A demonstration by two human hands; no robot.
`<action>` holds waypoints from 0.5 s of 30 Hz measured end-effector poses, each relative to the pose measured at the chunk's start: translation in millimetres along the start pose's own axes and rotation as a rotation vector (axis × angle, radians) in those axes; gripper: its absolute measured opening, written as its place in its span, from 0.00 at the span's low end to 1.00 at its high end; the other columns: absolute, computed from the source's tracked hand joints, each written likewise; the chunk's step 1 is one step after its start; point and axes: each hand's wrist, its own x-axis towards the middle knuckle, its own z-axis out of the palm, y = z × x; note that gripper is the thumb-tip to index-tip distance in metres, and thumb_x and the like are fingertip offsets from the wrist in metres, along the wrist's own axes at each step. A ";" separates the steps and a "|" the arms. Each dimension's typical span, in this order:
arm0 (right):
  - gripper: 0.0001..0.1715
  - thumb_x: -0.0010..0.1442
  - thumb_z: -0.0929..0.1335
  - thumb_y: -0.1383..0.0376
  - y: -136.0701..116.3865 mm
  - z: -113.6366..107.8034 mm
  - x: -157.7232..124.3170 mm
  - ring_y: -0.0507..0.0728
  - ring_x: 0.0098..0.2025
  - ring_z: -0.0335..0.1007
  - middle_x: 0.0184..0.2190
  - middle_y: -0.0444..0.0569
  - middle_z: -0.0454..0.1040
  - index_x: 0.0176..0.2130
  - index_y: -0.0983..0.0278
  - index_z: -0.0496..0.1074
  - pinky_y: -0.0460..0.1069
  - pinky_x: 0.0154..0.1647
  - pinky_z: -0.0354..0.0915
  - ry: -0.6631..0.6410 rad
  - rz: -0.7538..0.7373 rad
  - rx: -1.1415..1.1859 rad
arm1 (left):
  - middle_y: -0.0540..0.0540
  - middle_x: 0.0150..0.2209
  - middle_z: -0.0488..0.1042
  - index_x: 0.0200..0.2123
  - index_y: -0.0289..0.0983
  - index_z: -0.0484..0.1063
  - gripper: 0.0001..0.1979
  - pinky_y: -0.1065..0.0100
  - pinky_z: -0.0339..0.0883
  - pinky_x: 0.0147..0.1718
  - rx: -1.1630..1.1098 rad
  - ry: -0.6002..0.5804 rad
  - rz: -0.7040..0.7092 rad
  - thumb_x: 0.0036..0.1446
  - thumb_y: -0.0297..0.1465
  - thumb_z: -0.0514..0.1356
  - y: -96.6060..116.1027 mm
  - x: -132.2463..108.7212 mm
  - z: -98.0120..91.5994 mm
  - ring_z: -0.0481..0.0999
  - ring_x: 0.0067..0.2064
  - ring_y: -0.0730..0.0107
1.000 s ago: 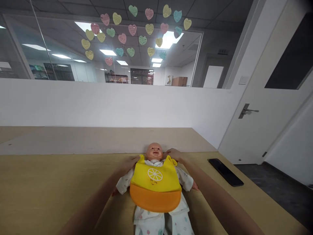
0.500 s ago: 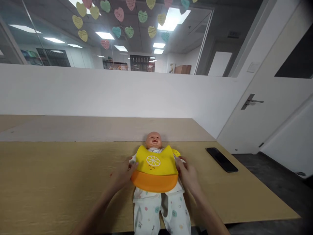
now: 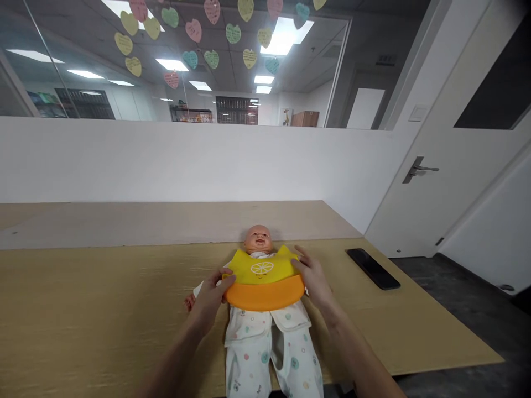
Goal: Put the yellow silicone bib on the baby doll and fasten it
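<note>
In the head view, my left hand (image 3: 209,301) pinches the edge of the yellow silicone bib (image 3: 262,268) just above its orange pocket (image 3: 265,293), while the spread fingers of my right hand (image 3: 314,278) sit at its right edge, released, on the baby doll (image 3: 257,240) at lower centre of the frame on the wooden table (image 3: 83,320). Even handling from both sides keeps the bib square. The bib hides the doll's arm on the right of the frame, and no neck fastening shows.
</note>
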 end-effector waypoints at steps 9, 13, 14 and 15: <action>0.25 0.53 0.67 0.56 1.6 -34.1 -6.4 0.59 0.39 0.72 0.40 0.55 0.76 0.47 0.68 0.73 0.48 0.33 0.65 -0.046 0.066 -0.268 | 0.50 0.29 0.74 0.47 0.39 0.69 0.30 0.68 0.68 0.30 0.094 -0.266 -0.171 0.45 0.50 0.67 7.3 -9.6 -28.2 0.75 0.29 0.69; 0.23 0.58 0.62 0.56 -2.7 -30.3 21.9 0.54 0.28 0.68 0.33 0.53 0.75 0.46 0.69 0.72 0.48 0.29 0.62 -0.038 -0.011 -0.447 | 0.49 0.30 0.73 0.39 0.37 0.73 0.24 0.72 0.63 0.24 0.254 -0.184 -0.044 0.46 0.50 0.65 15.4 19.7 -31.9 0.73 0.27 0.71; 0.24 0.59 0.62 0.55 -4.4 -26.9 31.0 0.54 0.28 0.69 0.33 0.53 0.75 0.46 0.69 0.72 0.48 0.29 0.62 -0.058 -0.026 -0.502 | 0.49 0.30 0.73 0.37 0.36 0.73 0.23 0.72 0.62 0.24 0.288 -0.145 -0.006 0.46 0.50 0.64 17.0 28.9 -28.0 0.72 0.27 0.71; 0.24 0.60 0.61 0.54 -5.9 -22.7 40.3 0.55 0.28 0.70 0.33 0.53 0.76 0.45 0.69 0.73 0.48 0.30 0.61 -0.087 -0.036 -0.563 | 0.48 0.30 0.73 0.35 0.36 0.73 0.22 0.71 0.61 0.24 0.316 -0.099 0.035 0.46 0.49 0.63 18.1 38.6 -22.6 0.71 0.27 0.70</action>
